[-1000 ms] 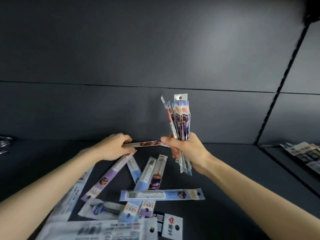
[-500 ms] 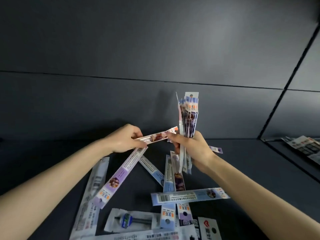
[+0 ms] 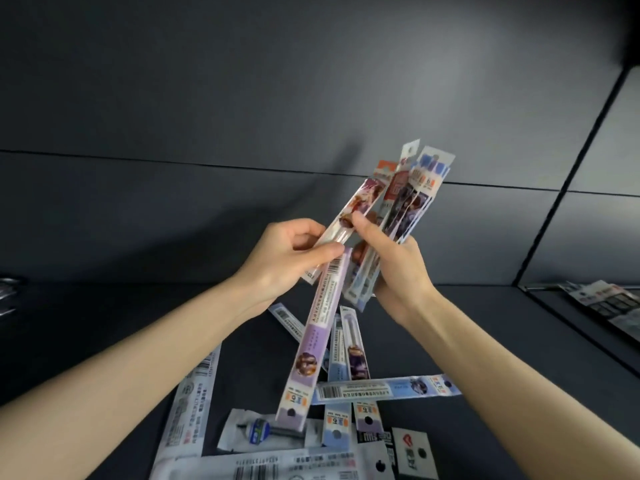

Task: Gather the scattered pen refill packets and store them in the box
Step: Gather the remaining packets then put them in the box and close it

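Gripping packets (image 3: 412, 199), left hand (image 3: 287, 261) beside right hand (image 3: 398, 268) — above the pile (image 3: 384, 391).

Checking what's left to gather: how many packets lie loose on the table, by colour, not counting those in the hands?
Blue packets: 3
Purple packet: 1
White packets: 2
Clear packet: 1
Total: 7, besides cut-off cards at the bottom edge that I cannot count.

My right hand (image 3: 398, 271) covers mid bundle (image 3: 419, 188); packets (image 3: 263, 465) at 6 o'clock cut by edge; stack (image 3: 602, 299) at 3 o'clock blurred, cropped.
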The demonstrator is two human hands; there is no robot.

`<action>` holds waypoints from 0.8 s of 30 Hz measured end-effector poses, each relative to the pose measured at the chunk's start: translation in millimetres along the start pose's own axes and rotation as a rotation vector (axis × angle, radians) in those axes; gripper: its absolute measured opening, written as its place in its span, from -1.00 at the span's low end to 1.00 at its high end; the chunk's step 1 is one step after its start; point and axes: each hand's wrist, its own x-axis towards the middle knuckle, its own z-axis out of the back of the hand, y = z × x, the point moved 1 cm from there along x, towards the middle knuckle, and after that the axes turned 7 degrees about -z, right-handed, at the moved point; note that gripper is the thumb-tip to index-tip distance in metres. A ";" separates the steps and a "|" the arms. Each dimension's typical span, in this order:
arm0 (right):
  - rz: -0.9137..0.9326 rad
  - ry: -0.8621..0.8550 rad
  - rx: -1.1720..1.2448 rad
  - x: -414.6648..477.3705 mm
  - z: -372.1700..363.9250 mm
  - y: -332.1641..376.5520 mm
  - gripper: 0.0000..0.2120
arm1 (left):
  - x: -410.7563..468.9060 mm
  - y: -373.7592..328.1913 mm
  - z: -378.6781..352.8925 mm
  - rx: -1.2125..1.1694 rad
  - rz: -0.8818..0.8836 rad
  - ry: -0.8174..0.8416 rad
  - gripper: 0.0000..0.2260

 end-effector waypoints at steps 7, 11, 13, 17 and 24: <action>0.125 -0.155 0.316 -5.7 6.7 38.1 -0.94 | -6.8 -19.1 14.3 0.090 0.035 -0.026 -0.76; 0.062 -0.107 0.156 -26.5 24.0 38.8 -0.94 | -12.5 -25.9 26.6 0.124 -0.009 -0.328 -0.83; -0.013 -0.034 0.033 -40.0 30.5 27.5 -0.94 | -16.1 -32.5 20.4 0.101 -0.063 -0.500 -0.86; -0.079 0.077 -0.075 -67.2 41.9 14.4 -0.84 | -31.0 -46.7 -3.6 0.069 -0.208 -0.743 -0.92; -0.227 0.192 -0.024 -94.4 38.5 0.0 -0.76 | -95.4 -58.0 -58.8 0.183 -0.441 -0.745 -0.84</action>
